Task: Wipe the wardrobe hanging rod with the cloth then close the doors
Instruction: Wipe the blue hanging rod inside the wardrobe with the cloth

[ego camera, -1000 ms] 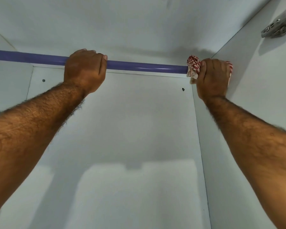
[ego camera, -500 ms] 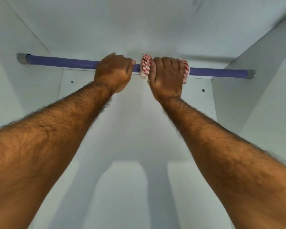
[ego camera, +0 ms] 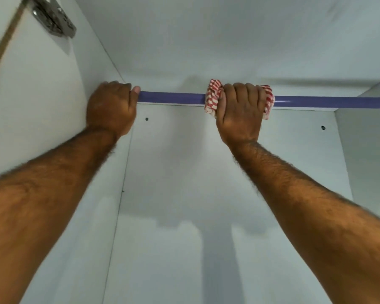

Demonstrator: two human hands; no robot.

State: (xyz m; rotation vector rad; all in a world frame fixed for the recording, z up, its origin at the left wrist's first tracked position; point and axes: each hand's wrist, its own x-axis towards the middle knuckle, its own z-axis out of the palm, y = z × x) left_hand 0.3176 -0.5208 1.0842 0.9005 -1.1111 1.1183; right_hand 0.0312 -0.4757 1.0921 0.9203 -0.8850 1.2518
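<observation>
Since a moment ago our hands have drawn apart along the rod [ego camera: 171,98]. Our left hand [ego camera: 112,110] is fisted round its left end, steadying it; between the hands the rigid, smooth bar looks slippery. Our right hand [ego camera: 241,108], arm stretched up, is clamped on the soft cloth [ego camera: 212,98] wrapped round the rod, which should slide easily

A red-and-white striped cloth [ego camera: 213,99] wraps the purple rod [ego camera: 171,98] inside pale grey-white panels [ego camera: 206,172].
</observation>
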